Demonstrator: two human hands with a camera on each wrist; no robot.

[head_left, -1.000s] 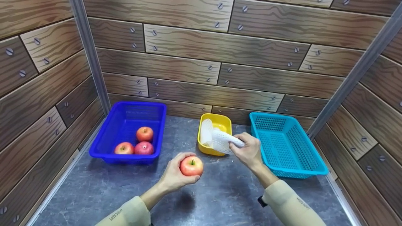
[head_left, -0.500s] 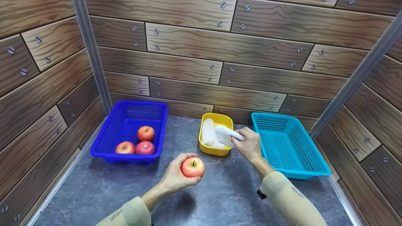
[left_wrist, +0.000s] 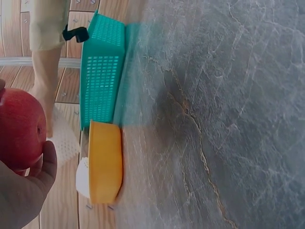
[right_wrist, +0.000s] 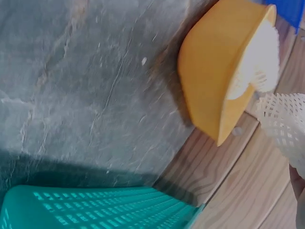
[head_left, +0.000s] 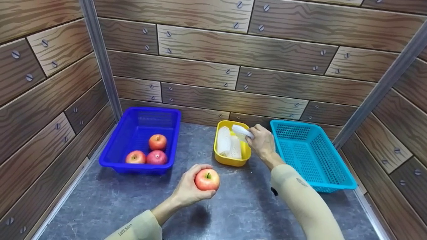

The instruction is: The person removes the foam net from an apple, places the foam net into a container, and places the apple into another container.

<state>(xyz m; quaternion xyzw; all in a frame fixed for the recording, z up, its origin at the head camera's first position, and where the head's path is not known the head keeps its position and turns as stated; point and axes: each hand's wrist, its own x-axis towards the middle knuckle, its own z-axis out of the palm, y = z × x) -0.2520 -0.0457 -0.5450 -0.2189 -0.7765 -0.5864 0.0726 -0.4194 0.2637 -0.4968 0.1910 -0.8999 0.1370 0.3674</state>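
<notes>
My left hand (head_left: 187,189) grips a red-and-yellow apple (head_left: 207,180) above the table, thumb and fingers round its sides with the stem end facing up in the head view. The right hand (head_left: 262,141) pinches a white foam net sleeve (head_left: 242,130) above the back right of a small yellow container (head_left: 232,162). Two more foam net sleeves lie in that container, one upright at the left (head_left: 223,140) and the other beside it. In the right wrist view the held sleeve (right_wrist: 283,126) spreads open in a mesh, and only a bit of the fingers shows.
A blue basket (head_left: 136,167) on the left holds three apples (head_left: 156,157). To the right stands a turquoise basket (head_left: 300,143), close to my right forearm. Wood-patterned walls (head_left: 200,80) enclose the grey table (head_left: 110,200) at the back and sides.
My right hand has moved up and back, lifting the foam net sleeve off the others in the yellow container. The left hand keeps the apple almost where it was.
</notes>
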